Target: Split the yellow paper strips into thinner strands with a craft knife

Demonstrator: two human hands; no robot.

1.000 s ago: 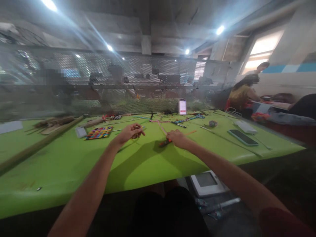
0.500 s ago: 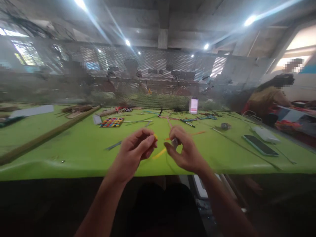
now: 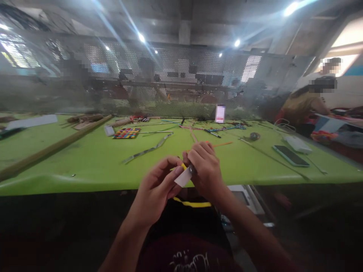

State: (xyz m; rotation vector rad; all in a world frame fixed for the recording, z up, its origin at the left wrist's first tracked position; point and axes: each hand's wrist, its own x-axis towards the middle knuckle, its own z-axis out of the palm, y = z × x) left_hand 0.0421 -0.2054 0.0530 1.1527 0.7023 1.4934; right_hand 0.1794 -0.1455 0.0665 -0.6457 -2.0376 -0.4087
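The left hand is pinching a yellow strip taut while the right hand, just beside it, is gripping a blade against it, above the bench edge.

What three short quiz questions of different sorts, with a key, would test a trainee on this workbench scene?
1. True or false: both hands are pressed flat on the green table.
2. Multiple choice: where does the smartphone lie? A) on the person's lap B) on the table, to the person's right C) propped against the mesh screen.
3. Short answer: what colour is the strip hanging below the hands?

Key
1. False. The left hand and right hand are raised at the table's near edge, working a small blade and a strip between the fingers.
2. B.
3. Yellow.
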